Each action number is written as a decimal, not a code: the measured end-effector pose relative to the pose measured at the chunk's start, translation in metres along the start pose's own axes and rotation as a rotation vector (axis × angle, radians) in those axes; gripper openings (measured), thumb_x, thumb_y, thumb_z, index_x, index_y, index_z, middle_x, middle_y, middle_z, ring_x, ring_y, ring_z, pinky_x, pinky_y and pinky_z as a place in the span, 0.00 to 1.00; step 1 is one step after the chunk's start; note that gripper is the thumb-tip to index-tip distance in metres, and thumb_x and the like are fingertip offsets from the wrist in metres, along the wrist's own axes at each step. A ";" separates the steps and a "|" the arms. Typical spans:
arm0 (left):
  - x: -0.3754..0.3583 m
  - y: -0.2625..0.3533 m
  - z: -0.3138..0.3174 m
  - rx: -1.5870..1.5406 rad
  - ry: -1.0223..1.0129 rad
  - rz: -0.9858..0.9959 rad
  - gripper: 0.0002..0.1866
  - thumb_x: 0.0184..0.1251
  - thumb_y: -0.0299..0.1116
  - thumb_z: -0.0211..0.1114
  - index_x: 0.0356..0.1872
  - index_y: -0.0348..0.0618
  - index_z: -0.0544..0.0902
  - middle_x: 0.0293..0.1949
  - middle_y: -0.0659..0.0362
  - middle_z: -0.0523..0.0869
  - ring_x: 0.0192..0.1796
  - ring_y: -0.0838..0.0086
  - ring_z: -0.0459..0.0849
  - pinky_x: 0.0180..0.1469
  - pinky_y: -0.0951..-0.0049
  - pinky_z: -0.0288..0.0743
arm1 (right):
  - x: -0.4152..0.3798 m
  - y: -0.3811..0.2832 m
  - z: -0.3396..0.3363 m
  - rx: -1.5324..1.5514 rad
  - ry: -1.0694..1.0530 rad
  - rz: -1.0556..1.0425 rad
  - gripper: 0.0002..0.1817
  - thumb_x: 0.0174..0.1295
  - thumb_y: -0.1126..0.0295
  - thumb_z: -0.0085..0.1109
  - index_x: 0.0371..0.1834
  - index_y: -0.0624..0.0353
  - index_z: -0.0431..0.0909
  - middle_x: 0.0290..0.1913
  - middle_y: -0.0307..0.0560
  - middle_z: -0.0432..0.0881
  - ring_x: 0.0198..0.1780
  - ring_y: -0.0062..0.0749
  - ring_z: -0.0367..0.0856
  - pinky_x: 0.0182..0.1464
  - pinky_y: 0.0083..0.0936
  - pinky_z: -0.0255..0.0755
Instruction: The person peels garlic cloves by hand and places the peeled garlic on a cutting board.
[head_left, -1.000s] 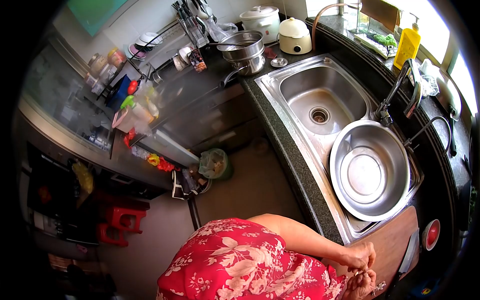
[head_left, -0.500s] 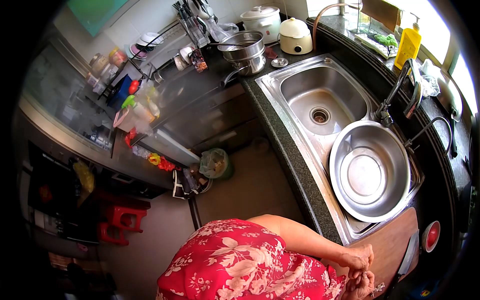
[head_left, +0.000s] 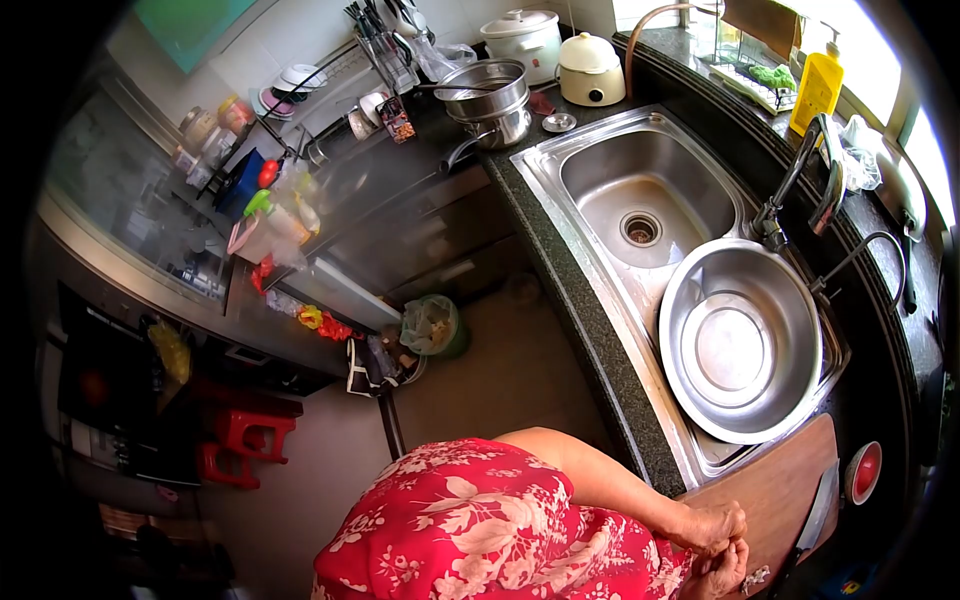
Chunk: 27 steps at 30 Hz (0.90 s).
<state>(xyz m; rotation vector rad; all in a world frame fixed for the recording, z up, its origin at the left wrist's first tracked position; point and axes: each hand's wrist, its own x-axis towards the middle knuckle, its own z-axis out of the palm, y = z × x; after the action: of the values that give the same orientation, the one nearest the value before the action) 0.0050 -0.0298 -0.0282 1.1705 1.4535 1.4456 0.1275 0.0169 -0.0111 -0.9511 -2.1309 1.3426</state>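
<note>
My left hand (head_left: 714,526) is closed, its fingertips pinched together over the wooden cutting board (head_left: 775,482). Just below it in the view, my right hand (head_left: 722,572) is also closed, touching the left fingertips. Anything between the fingers is too small and hidden to name. Small pale bits (head_left: 757,577) lie on the board beside my right hand. A knife (head_left: 820,508) rests along the board's right edge, with its dark handle toward the bottom of the view.
A large metal basin (head_left: 738,341) sits over part of the double sink, next to the bare sink bowl (head_left: 645,195) and the faucet (head_left: 795,180). A red-lined bowl (head_left: 863,472) stands beyond the board. Pots (head_left: 487,100) and a cream cooker (head_left: 590,72) occupy the far counter.
My right hand has shifted and turned slightly against the left fingertips. My left hand has barely moved. The knife and basin stay in place.
</note>
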 end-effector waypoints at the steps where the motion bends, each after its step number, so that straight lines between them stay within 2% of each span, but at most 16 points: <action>1: -0.001 0.004 -0.001 0.007 0.011 -0.007 0.05 0.42 0.22 0.56 0.17 0.30 0.78 0.19 0.40 0.78 0.22 0.55 0.81 0.23 0.65 0.73 | 0.001 0.002 -0.002 0.227 0.038 0.189 0.07 0.55 0.78 0.49 0.36 0.68 0.74 0.28 0.40 0.72 0.23 0.17 0.66 0.21 0.13 0.59; 2: 0.000 0.006 -0.001 0.015 0.021 -0.014 0.05 0.42 0.22 0.56 0.17 0.30 0.78 0.19 0.40 0.77 0.23 0.54 0.81 0.23 0.64 0.73 | 0.002 0.003 -0.003 0.454 0.077 0.379 0.08 0.55 0.78 0.50 0.37 0.68 0.74 0.28 0.41 0.72 0.24 0.19 0.67 0.22 0.14 0.61; 3: 0.000 0.007 -0.001 0.015 0.020 -0.014 0.05 0.42 0.22 0.56 0.17 0.30 0.78 0.19 0.40 0.77 0.23 0.54 0.81 0.23 0.64 0.73 | 0.002 0.001 -0.002 0.454 0.078 0.379 0.08 0.55 0.78 0.50 0.37 0.68 0.74 0.28 0.41 0.72 0.24 0.19 0.67 0.22 0.14 0.61; 5: 0.001 0.008 -0.002 0.097 0.052 0.051 0.05 0.43 0.21 0.55 0.17 0.29 0.78 0.19 0.39 0.77 0.23 0.54 0.81 0.23 0.65 0.73 | 0.005 -0.010 0.003 -0.189 0.047 -0.369 0.08 0.57 0.76 0.49 0.38 0.66 0.74 0.28 0.41 0.72 0.22 0.20 0.66 0.20 0.14 0.59; 6: 0.001 0.010 -0.003 0.097 0.052 0.051 0.05 0.43 0.21 0.55 0.17 0.29 0.78 0.19 0.39 0.77 0.23 0.54 0.81 0.23 0.65 0.73 | 0.005 -0.017 0.006 -0.189 0.047 -0.369 0.08 0.57 0.76 0.49 0.38 0.66 0.74 0.28 0.41 0.72 0.22 0.20 0.66 0.20 0.14 0.59; 8: 0.001 0.015 -0.006 0.073 0.047 0.064 0.04 0.42 0.19 0.55 0.16 0.28 0.77 0.19 0.38 0.77 0.22 0.55 0.81 0.23 0.66 0.73 | 0.003 -0.027 0.009 0.485 0.230 0.399 0.06 0.58 0.74 0.48 0.35 0.62 0.74 0.22 0.39 0.70 0.18 0.17 0.63 0.17 0.13 0.55; 12: 0.000 0.023 -0.009 -0.074 0.067 0.085 0.03 0.43 0.17 0.55 0.16 0.27 0.75 0.16 0.41 0.77 0.19 0.61 0.81 0.19 0.68 0.73 | 0.003 -0.019 -0.002 0.683 0.093 0.419 0.04 0.58 0.73 0.49 0.28 0.59 0.71 0.16 0.34 0.65 0.14 0.14 0.58 0.17 0.10 0.50; 14: -0.004 0.047 -0.023 -0.505 -0.054 -0.289 0.03 0.43 0.15 0.54 0.15 0.28 0.73 0.13 0.48 0.77 0.15 0.69 0.79 0.14 0.73 0.72 | 0.005 -0.025 -0.002 0.733 0.084 0.509 0.09 0.60 0.70 0.48 0.21 0.55 0.67 0.12 0.32 0.60 0.13 0.13 0.57 0.16 0.09 0.49; 16: -0.002 0.038 -0.020 -0.616 -0.043 -0.332 0.03 0.44 0.15 0.54 0.16 0.29 0.73 0.13 0.50 0.77 0.13 0.71 0.78 0.12 0.75 0.71 | 0.007 -0.014 -0.010 0.742 0.087 0.523 0.13 0.62 0.68 0.45 0.18 0.52 0.64 0.12 0.31 0.60 0.12 0.14 0.55 0.16 0.08 0.49; 18: 0.000 0.028 -0.018 -0.728 -0.031 -0.375 0.04 0.45 0.15 0.53 0.16 0.30 0.72 0.13 0.53 0.77 0.12 0.73 0.77 0.10 0.77 0.71 | 0.009 -0.001 -0.022 1.072 -0.020 0.691 0.15 0.63 0.64 0.43 0.17 0.49 0.63 0.14 0.30 0.62 0.11 0.14 0.54 0.15 0.09 0.49; 19: 0.000 0.024 -0.018 -0.742 -0.039 -0.404 0.04 0.46 0.15 0.53 0.16 0.30 0.72 0.13 0.52 0.76 0.12 0.74 0.77 0.10 0.78 0.70 | 0.010 -0.017 -0.017 0.907 0.210 0.751 0.15 0.64 0.62 0.42 0.17 0.48 0.62 0.17 0.29 0.64 0.10 0.13 0.51 0.13 0.10 0.49; 20: 0.001 0.020 -0.019 -0.756 -0.046 -0.434 0.04 0.46 0.15 0.53 0.16 0.31 0.72 0.13 0.52 0.76 0.11 0.74 0.76 0.10 0.78 0.70 | 0.009 -0.008 -0.022 0.907 0.208 0.751 0.15 0.64 0.62 0.42 0.17 0.48 0.62 0.17 0.29 0.64 0.10 0.13 0.51 0.13 0.10 0.49; 22: 0.003 -0.001 -0.009 -0.684 -0.051 -0.468 0.04 0.45 0.17 0.55 0.16 0.30 0.73 0.13 0.50 0.77 0.14 0.68 0.78 0.14 0.73 0.71 | 0.006 0.009 -0.035 1.013 0.027 0.579 0.14 0.64 0.62 0.41 0.20 0.48 0.62 0.20 0.30 0.64 0.10 0.13 0.51 0.12 0.10 0.49; 24: 0.006 -0.022 0.005 0.150 0.054 0.145 0.03 0.40 0.21 0.59 0.14 0.32 0.74 0.15 0.46 0.77 0.19 0.58 0.78 0.20 0.65 0.72 | 0.005 0.010 -0.039 1.092 0.044 0.568 0.11 0.64 0.66 0.42 0.23 0.49 0.64 0.20 0.31 0.65 0.10 0.14 0.51 0.12 0.11 0.50; 25: 0.006 -0.020 0.007 0.235 -0.050 0.071 0.03 0.36 0.24 0.61 0.13 0.36 0.76 0.18 0.45 0.78 0.24 0.52 0.78 0.25 0.60 0.72 | 0.005 0.014 -0.042 1.059 0.047 0.570 0.09 0.63 0.68 0.43 0.24 0.50 0.65 0.20 0.32 0.65 0.10 0.14 0.51 0.12 0.11 0.50; 27: 0.001 -0.017 0.015 0.334 -0.081 0.093 0.01 0.35 0.23 0.60 0.13 0.37 0.77 0.18 0.45 0.78 0.25 0.52 0.79 0.26 0.60 0.73 | 0.003 0.027 -0.049 1.023 0.055 0.574 0.07 0.62 0.71 0.44 0.26 0.51 0.66 0.20 0.33 0.65 0.10 0.15 0.51 0.12 0.11 0.49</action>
<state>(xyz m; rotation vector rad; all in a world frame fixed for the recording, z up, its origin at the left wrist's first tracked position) 0.0174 -0.0232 -0.0456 1.4995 1.6449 1.2290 0.1672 0.0562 -0.0146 -1.0961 -0.8446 2.2680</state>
